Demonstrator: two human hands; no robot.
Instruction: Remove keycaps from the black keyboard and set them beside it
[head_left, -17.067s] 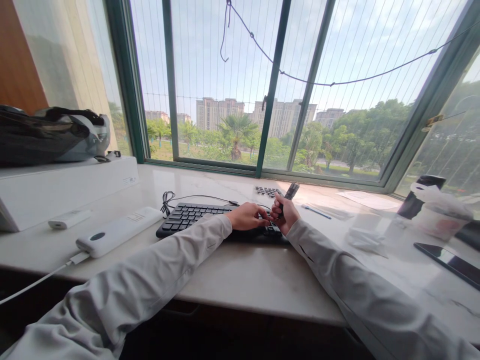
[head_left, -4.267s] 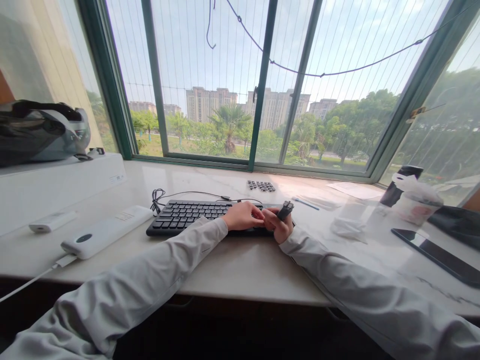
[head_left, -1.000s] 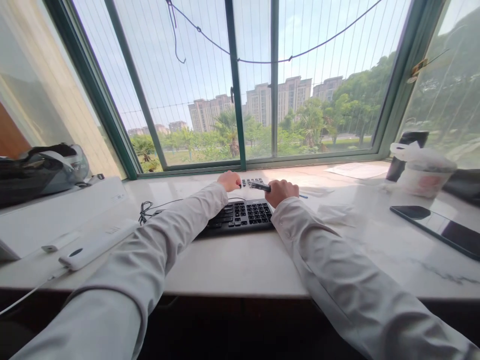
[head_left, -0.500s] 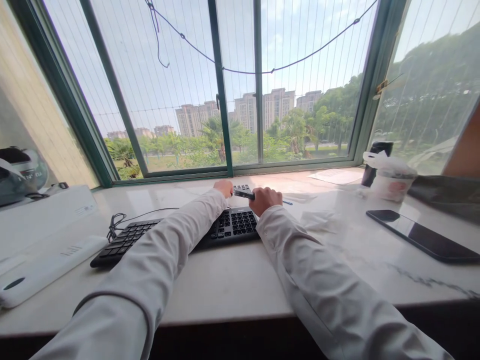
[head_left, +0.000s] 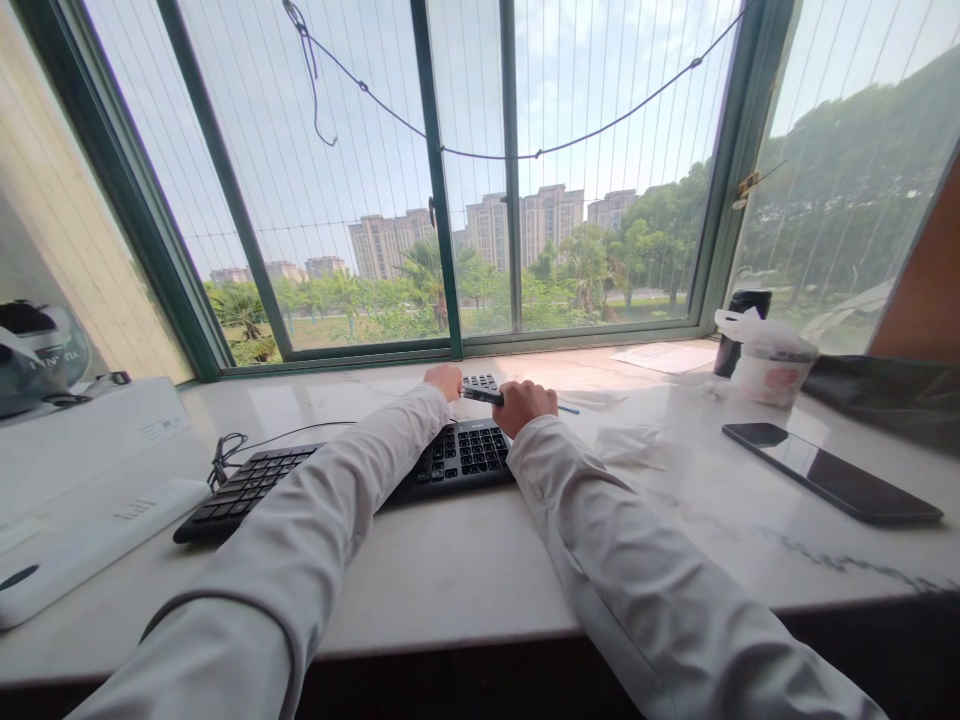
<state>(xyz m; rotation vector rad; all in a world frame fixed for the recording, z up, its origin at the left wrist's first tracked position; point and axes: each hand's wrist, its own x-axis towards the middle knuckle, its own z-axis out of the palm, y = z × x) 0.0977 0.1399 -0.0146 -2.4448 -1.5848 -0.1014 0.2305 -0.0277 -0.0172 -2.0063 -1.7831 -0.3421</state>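
Above the back of a black keyboard [head_left: 472, 450], my right hand [head_left: 527, 408] is closed around one end of a slim dark stick-like object [head_left: 481, 396]. Its exact kind is too small to make out. At the other end of this object is my left hand [head_left: 444, 380], fingers curled and partly hidden by the wrist and sleeve; it appears to grip that end. Just behind the object shows a grey strip with dark keys [head_left: 480, 381], partly covered. My left forearm hides the middle of the keyboard.
A phone [head_left: 825, 470] lies at the right. Behind it stand a bagged cup [head_left: 774, 370] and a black bottle [head_left: 739, 325]. Crumpled clear plastic [head_left: 630, 445] lies right of my hand. A coiled cable [head_left: 225, 455] and a white box [head_left: 97, 430] are left; the window [head_left: 480, 345] closes the back.
The view has shifted slightly, so the scene sits a little further left. Both hands keep their places on the dark object, with hardly any movement.
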